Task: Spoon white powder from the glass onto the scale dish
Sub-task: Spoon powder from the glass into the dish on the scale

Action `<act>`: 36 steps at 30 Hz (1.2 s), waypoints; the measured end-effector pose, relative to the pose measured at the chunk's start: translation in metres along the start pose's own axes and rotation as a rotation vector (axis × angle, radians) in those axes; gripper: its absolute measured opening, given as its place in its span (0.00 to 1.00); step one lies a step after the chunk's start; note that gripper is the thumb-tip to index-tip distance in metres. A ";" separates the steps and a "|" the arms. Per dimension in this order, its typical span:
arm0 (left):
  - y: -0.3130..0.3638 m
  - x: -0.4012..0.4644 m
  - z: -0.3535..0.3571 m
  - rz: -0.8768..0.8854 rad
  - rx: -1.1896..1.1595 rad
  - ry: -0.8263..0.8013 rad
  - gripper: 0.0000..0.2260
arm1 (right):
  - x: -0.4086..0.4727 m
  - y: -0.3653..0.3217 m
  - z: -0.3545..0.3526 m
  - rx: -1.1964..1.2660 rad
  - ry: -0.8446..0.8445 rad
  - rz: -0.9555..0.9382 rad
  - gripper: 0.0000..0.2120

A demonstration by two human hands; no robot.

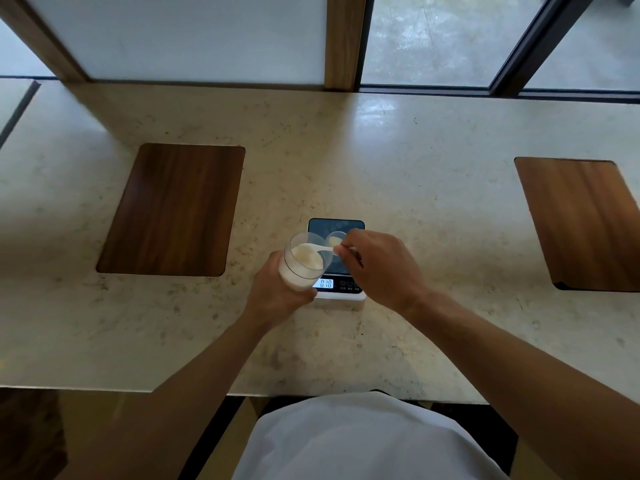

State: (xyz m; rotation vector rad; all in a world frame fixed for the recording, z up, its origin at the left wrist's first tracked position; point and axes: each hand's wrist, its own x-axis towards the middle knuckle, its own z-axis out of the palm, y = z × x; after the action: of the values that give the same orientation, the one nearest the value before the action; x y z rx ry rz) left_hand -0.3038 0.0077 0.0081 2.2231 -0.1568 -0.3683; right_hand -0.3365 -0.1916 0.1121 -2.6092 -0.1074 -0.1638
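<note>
Stone surface [398,161] lies bare toward 12 o'clock; left hand [277,292] grips the glass [304,268], right hand [377,265] pinches the spoon [317,250], scale [337,271] reads 0.10.

The only writing that can be read is on the scale [341,271]. Its small lit display [326,283], a pale screen on the front panel, shows dark digits that look like 0 1 0; whether a decimal point sits among them cannot be told. To the right of the display stands a row of round button symbols [349,283] with tiny captions beneath them, too small and blurred to read. Nothing else carries legible text.
</note>
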 end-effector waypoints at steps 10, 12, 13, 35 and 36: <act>-0.002 0.002 -0.001 0.026 0.044 -0.022 0.37 | 0.002 -0.003 0.011 -0.015 -0.068 0.097 0.10; -0.003 0.002 -0.001 0.042 0.051 -0.030 0.36 | 0.001 -0.002 0.013 -0.013 -0.072 0.124 0.11; -0.003 0.003 -0.002 0.050 0.058 -0.040 0.36 | 0.001 -0.001 0.014 -0.020 -0.076 0.137 0.11; -0.003 0.006 -0.007 0.067 0.051 -0.085 0.36 | 0.010 0.010 0.026 0.290 -0.193 0.517 0.13; -0.003 0.006 -0.007 0.065 0.054 -0.086 0.36 | 0.010 0.011 0.027 0.308 -0.195 0.531 0.14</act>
State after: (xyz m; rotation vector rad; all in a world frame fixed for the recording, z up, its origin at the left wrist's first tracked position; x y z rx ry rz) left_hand -0.2960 0.0134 0.0090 2.2508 -0.2874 -0.4292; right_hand -0.3231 -0.1871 0.0852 -2.2483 0.4535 0.2741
